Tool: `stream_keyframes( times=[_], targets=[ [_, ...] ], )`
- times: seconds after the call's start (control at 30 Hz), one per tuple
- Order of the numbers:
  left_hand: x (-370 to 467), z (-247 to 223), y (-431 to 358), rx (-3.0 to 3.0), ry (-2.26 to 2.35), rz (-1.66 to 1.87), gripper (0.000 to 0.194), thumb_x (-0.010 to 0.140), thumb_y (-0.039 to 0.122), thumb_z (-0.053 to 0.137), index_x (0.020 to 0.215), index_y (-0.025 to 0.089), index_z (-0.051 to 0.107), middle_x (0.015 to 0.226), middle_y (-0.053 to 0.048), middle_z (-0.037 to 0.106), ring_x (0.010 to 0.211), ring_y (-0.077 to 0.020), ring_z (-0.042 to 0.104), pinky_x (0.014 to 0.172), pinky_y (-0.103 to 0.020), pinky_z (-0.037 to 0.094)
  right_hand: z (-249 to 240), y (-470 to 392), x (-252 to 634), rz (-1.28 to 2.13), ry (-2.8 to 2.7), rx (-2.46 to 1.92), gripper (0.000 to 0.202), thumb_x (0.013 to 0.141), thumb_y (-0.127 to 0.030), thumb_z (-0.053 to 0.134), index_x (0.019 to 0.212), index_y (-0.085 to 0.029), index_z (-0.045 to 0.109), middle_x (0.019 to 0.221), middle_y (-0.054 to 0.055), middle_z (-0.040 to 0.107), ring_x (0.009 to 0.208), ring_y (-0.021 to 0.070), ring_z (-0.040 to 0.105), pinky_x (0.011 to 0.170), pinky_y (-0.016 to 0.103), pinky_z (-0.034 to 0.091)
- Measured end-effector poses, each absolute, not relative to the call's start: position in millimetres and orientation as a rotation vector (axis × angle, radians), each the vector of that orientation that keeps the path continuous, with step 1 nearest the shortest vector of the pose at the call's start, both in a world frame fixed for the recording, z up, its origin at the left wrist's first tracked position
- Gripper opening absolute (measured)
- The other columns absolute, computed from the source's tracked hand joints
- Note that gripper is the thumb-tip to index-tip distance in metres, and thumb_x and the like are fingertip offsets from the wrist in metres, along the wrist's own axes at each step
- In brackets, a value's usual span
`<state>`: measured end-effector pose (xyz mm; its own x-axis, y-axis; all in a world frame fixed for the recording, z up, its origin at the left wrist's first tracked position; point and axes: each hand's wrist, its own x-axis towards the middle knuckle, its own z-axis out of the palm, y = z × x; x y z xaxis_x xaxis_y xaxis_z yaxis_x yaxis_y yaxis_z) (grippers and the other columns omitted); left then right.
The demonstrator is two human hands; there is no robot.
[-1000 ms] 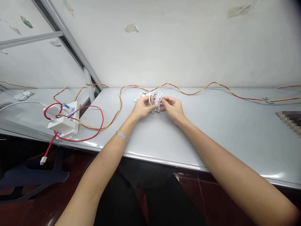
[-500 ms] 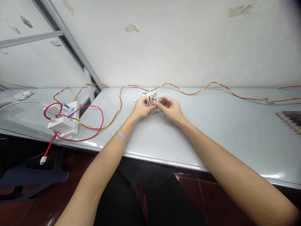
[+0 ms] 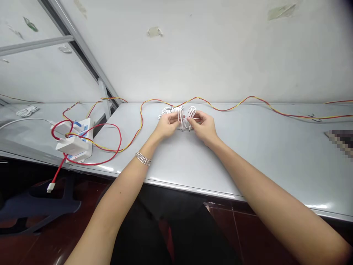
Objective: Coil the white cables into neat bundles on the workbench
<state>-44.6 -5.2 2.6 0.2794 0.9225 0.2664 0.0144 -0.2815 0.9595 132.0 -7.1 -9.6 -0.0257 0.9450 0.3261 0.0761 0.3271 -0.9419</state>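
Note:
Between my two hands is a looped white cable, lifted just above the grey tabletop. My left hand is closed on the loops at its left side. Thumb and fingers of my right hand pinch the loops on the right, which lean away from the left ones. A small connector end shows near my right fingertips. Just behind my left hand lies another coiled white cable, bound with a dark tie.
At the left, a white power strip holds chargers and a red cable. A twisted red-yellow wire runs along the wall. One more white cable coil lies far left; a blurred-out item is at right.
My right hand has shifted slightly right and away from my left, so the cable's loops are spread a little further apart. Both hands still hold it.

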Motion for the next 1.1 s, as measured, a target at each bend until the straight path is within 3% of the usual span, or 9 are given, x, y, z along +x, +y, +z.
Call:
stream_keyframes(
  times=[0.13,0.37,0.67,0.97,1.1],
  targets=[
    [-43.1,5.3,-7.6,1.648,0.849,1.162,0.044,0.080,0.043,0.078,0.111,0.011,0.077,0.121,-0.016,0.075,0.122,-0.0339,0.066,0.109,-0.048,0.049,-7.8,-10.1,131.1,0.867,-1.493,-0.975,0.044,0.080,-0.051,0.074,0.109,-0.017,0.073,0.103,0.010,0.075,0.086,0.0229,0.071,0.075,0.036,0.059],
    [-43.1,5.2,-8.0,1.709,0.937,1.181,0.041,0.084,0.040,0.076,0.110,0.009,0.077,0.113,-0.015,0.077,0.107,-0.0283,0.071,0.100,-0.041,0.054,-7.9,-11.1,130.5,0.883,-1.535,-0.962,0.049,0.081,-0.049,0.073,0.119,-0.018,0.072,0.113,0.010,0.075,0.084,0.0223,0.071,0.074,0.037,0.060],
    [-42.4,6.8,-9.8,1.672,0.984,1.167,0.047,0.081,0.046,0.078,0.110,0.010,0.077,0.105,-0.013,0.078,0.093,-0.0259,0.072,0.086,-0.039,0.059,-3.5,-14.9,129.5,0.910,-1.526,-0.986,0.039,0.080,-0.046,0.073,0.106,-0.018,0.075,0.103,0.009,0.076,0.080,0.0208,0.069,0.072,0.035,0.058],
    [-41.2,10.8,-11.7,1.588,0.868,1.135,0.053,0.083,0.053,0.074,0.119,0.014,0.073,0.128,-0.015,0.071,0.111,-0.0296,0.070,0.089,-0.043,0.061,-6.9,-11.2,131.5,0.871,-1.483,-1.021,0.040,0.080,-0.047,0.071,0.108,-0.019,0.073,0.105,0.009,0.075,0.081,0.0206,0.067,0.071,0.035,0.058],
    [-40.8,10.8,-12.9,1.582,0.928,1.164,0.054,0.080,0.050,0.078,0.120,0.014,0.070,0.131,-0.017,0.068,0.106,-0.0276,0.071,0.083,-0.041,0.063,-8.2,-10.1,131.3,0.885,-1.480,-1.003,0.043,0.079,-0.049,0.072,0.108,-0.018,0.073,0.108,0.009,0.076,0.080,0.0203,0.067,0.069,0.034,0.057]
  ],
)
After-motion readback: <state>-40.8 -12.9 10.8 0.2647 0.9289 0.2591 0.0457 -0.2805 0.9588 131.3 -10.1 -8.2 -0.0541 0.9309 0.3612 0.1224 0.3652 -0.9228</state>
